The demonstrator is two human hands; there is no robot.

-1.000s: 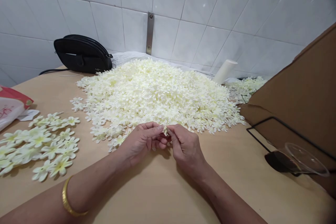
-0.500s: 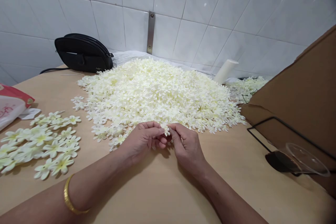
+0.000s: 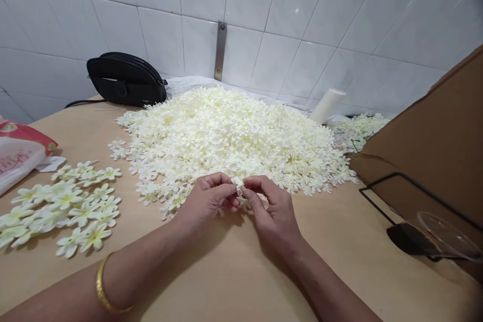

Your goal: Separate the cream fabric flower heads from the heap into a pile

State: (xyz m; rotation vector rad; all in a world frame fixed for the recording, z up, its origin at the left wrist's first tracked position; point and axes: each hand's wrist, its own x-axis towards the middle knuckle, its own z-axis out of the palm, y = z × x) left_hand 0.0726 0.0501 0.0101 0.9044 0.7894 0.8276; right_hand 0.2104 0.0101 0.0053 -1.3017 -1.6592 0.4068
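Between my two hands is a small white artificial flower (image 3: 237, 182), pinched from both sides just in front of the big pile. My left hand (image 3: 209, 195), with a gold bangle on its wrist, grips it between thumb and forefinger, the other fingers curled under. From the right, my right hand (image 3: 272, 207) closes thumb and forefinger on the same flower. Fingers partly cover it, so its full shape is hidden. Behind the hands rises a large heap of white and pale yellow artificial flowers (image 3: 226, 131). Larger yellow-centred flowers (image 3: 68, 206) lie spread at the left.
A black bag (image 3: 126, 80) stands against the tiled wall at the back left. A red and white packet (image 3: 22, 153) lies at the left edge. To the right are a cardboard box (image 3: 426, 136), a black wire frame (image 3: 381, 206) and a white roll (image 3: 327, 105).
The view has shifted slightly, so the scene sits a little lower and to the right. The flower has turned between my fingers; both hands keep their pinch.
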